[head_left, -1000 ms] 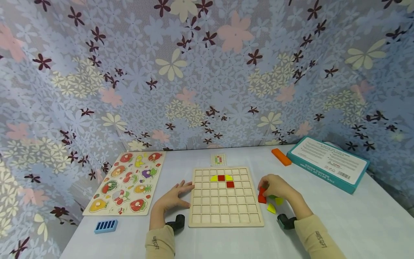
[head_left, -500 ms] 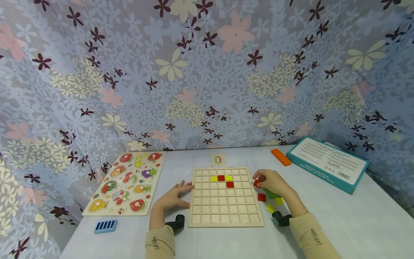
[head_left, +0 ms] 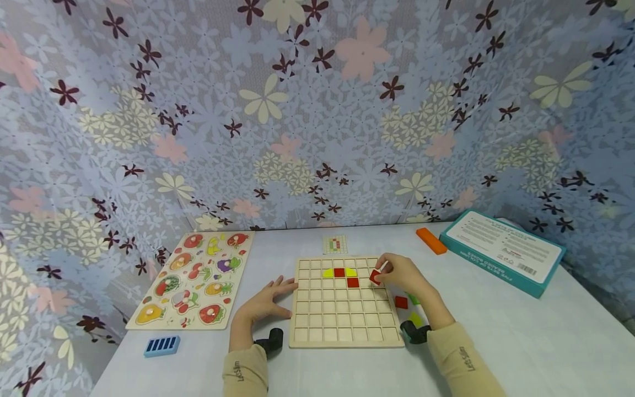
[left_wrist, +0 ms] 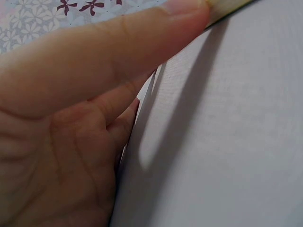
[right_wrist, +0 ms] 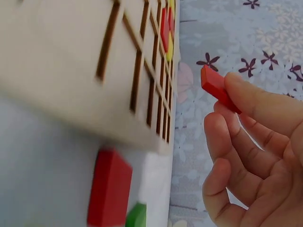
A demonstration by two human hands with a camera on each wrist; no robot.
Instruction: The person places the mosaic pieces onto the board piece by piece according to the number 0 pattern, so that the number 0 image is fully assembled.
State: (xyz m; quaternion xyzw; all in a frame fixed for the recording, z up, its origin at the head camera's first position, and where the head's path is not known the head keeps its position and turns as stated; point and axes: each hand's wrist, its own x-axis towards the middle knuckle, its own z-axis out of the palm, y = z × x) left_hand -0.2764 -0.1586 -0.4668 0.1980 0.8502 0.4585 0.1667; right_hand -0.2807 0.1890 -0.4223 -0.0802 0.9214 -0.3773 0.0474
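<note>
A square wooden grid board (head_left: 327,322) lies on the table. Two red square tiles (head_left: 353,283) and two yellow rounded pieces sit in its upper cells. My right hand (head_left: 404,273) pinches another red square tile (head_left: 375,277) between thumb and fingers, above the board's upper right part. In the right wrist view that red tile (right_wrist: 215,85) is held clear of the board. My left hand (head_left: 263,302) rests at the board's left edge with fingers spread, and its thumb (left_wrist: 118,52) touches the edge in the left wrist view.
Right of the board lie a red tile (head_left: 401,302), a green piece (head_left: 414,298) and a yellow piece (head_left: 416,318). A pattern card (head_left: 335,244) is behind it. A fruit puzzle (head_left: 198,281), blue slotted block (head_left: 162,346), orange block (head_left: 431,241) and teal box (head_left: 503,251) lie farther out.
My right hand picked up a red tile from the loose pieces and carried it left, over the board. Another red tile stayed on the table. My left hand has kept its place.
</note>
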